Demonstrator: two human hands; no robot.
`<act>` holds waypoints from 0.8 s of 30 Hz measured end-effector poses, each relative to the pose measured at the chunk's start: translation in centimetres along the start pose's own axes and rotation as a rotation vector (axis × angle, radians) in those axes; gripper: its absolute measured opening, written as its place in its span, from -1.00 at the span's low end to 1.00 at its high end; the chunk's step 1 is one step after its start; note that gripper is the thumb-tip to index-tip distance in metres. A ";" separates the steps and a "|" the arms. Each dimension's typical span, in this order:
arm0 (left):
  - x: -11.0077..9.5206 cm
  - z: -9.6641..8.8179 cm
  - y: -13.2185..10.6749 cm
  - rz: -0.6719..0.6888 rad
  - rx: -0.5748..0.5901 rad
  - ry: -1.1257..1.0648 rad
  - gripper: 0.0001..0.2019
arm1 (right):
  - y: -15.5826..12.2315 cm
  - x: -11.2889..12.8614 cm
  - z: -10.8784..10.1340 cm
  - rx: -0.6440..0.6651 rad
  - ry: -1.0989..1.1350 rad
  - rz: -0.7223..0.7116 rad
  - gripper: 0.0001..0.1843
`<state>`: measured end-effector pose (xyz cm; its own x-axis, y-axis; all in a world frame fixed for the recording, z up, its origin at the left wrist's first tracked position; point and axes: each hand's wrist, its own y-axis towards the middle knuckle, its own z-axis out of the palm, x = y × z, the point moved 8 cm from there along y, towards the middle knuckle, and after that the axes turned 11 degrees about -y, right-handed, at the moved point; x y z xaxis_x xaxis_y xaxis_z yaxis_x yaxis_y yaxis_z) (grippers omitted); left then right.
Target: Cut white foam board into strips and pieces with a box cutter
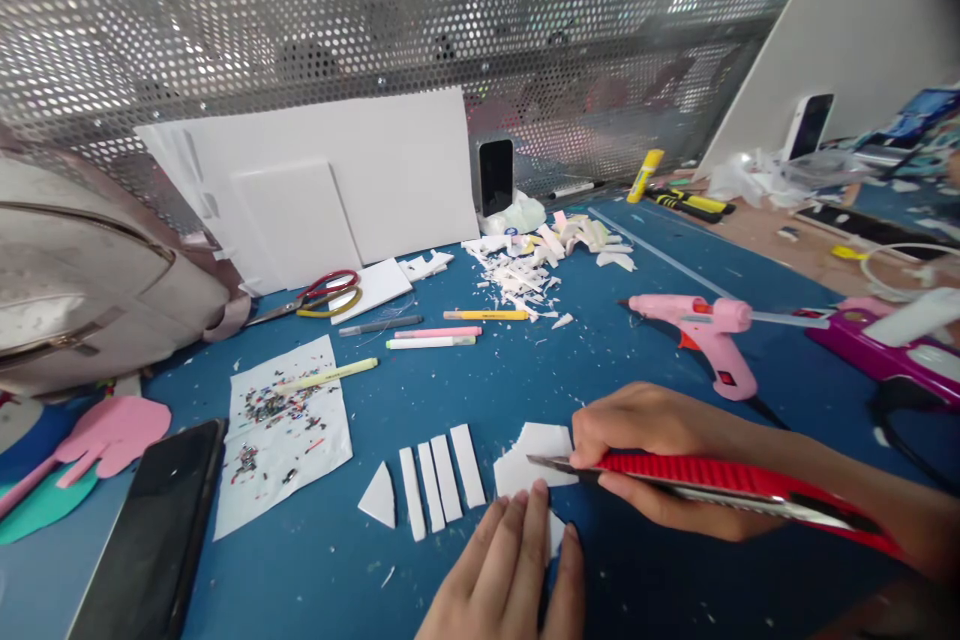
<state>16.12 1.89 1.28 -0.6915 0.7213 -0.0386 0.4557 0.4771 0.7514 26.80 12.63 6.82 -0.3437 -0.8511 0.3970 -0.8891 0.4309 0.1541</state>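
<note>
My right hand (652, 450) grips a red utility knife (720, 480), its blade tip over a white foam board piece (532, 445) with a jagged upper left edge. The fingers of my left hand (510, 570) lie stretched out, with fingertips on the lower edge of that piece. Another bit of white board (556, 532) shows partly under the left fingers. To the left, several narrow white strips (444, 480) lie side by side, beside a small white triangular piece (378, 497).
A pink glue gun (697, 315) lies at the right. Several pens (439, 332), scissors (322, 295) and white scraps (517, 275) lie farther back. At left are a phone (154, 530), a littered paper sheet (322, 440) and a bag (97, 270). White boards (412, 170) lean against perforated metal.
</note>
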 end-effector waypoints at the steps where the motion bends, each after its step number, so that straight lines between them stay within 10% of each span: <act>1: 0.0 0.0 0.0 0.005 -0.010 0.000 -0.57 | 0.0 -0.1 0.0 0.006 0.015 -0.003 -0.86; 24: 0.3 0.4 -0.2 0.027 0.057 0.020 -0.53 | -0.7 -0.2 0.4 0.050 -0.020 -0.015 -0.93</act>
<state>16.05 2.18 0.88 -0.6895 0.7242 -0.0055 0.5048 0.4860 0.7134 27.36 12.40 6.24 -0.3355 -0.8636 0.3764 -0.9082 0.4027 0.1145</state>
